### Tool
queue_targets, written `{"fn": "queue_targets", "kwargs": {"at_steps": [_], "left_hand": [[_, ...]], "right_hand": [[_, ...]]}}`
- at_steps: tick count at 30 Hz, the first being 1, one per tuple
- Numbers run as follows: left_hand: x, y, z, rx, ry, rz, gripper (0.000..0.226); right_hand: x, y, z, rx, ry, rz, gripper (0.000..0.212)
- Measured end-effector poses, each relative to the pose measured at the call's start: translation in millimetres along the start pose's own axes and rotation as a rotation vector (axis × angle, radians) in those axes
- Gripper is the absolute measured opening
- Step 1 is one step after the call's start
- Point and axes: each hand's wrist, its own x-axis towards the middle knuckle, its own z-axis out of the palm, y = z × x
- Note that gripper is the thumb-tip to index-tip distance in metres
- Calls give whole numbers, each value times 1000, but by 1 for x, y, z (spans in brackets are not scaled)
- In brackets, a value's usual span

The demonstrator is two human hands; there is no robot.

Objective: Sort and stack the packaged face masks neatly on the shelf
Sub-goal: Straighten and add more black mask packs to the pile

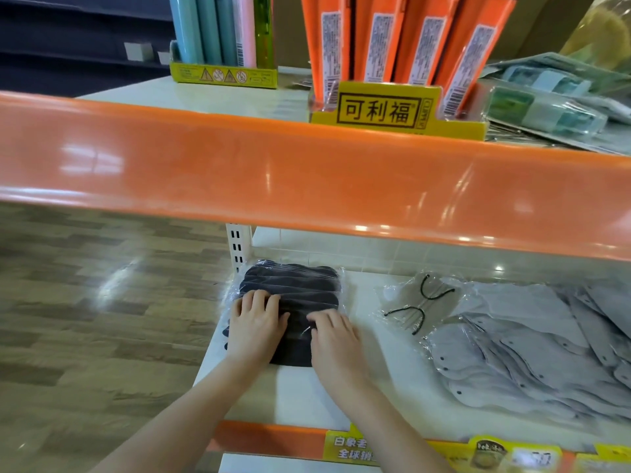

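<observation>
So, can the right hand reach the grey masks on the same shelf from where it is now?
Probably yes. The right hand rests on the black masks, and the grey masks lie to its right on the same shelf, with only bare shelf between them.
</observation>
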Motion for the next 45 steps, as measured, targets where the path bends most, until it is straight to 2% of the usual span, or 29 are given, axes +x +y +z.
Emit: {"fn": "queue_targets", "kwargs": {"at_steps": [3, 8, 13, 18, 21, 26, 31, 35, 40, 42, 45], "left_hand": [[-2, 0, -1, 3, 57, 14, 28], [-2, 0, -6, 11, 100, 36, 26], [-2, -1, -6, 11, 85, 54, 26], [-2, 0, -8, 10, 99, 70, 25], [-1, 0, -9, -1, 102, 79, 24], [0, -2, -9, -14, 55, 57, 19], [8, -3, -9, -21, 15, 24, 20], [13, -2, -5, -26, -24, -2, 22], [15, 0, 1, -74, -65, 10, 12], [14, -2, 1, -128, -136, 17, 27], [14, -5, 0, -173, -257, 12, 40]], "right_hand": [[32, -6, -7, 12, 14, -20, 38], [78, -7, -14, -40, -188, -111, 46], [93, -11, -9, -159, -363, -184, 33], [94, -13, -2, -178, -333, -173, 15], [91, -12, 3, -152, -298, -159, 11], [89, -11, 6, -53, -224, 29, 13], [91, -11, 9, -6, -191, 67, 12], [87, -13, 8, -20, -118, -17, 17], [57, -13, 7, -53, -3, -83, 27], [39, -14, 6, -56, -47, -18, 33], [20, -18, 3, -107, -253, 55, 52]]}}
